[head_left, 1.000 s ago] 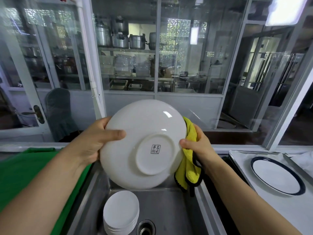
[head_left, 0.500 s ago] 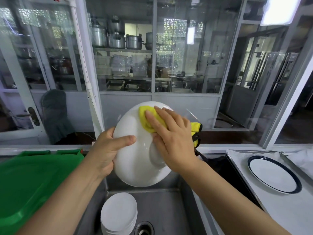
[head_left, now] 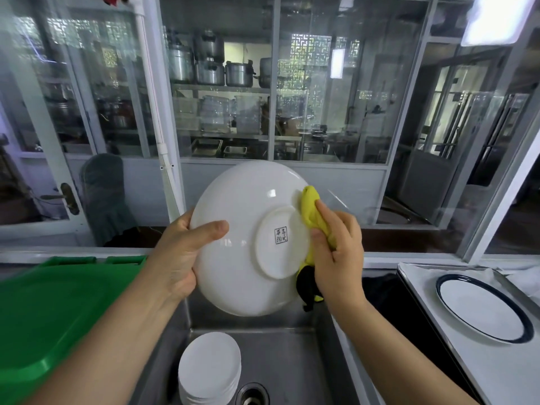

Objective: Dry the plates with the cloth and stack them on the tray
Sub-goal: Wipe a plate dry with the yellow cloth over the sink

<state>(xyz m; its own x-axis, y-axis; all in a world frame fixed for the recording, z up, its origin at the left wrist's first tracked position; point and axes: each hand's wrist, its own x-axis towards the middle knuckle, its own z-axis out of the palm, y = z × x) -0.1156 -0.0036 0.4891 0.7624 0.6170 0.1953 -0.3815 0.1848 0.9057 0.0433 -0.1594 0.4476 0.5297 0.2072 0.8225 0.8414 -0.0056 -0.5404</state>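
Note:
A large white plate (head_left: 242,217) is held upright over the sink, its underside with a printed mark facing me. My left hand (head_left: 181,252) grips its left rim, thumb across the back. My right hand (head_left: 339,252) holds a yellow cloth (head_left: 311,209) with a black edge against the plate's right side. A stack of small white plates (head_left: 209,366) stands in the steel sink (head_left: 292,361) below. At the right, a dark-rimmed plate (head_left: 482,308) lies on the metal tray (head_left: 423,287).
A green plastic lid or crate (head_left: 43,317) sits left of the sink. The sink drain (head_left: 252,394) is beside the plate stack. A glass partition and window ledge (head_left: 87,252) run directly behind the sink.
My right hand slid the cloth from the plate's upper middle to its right side, uncovering the foot ring and mark. The plate turned more squarely toward me.

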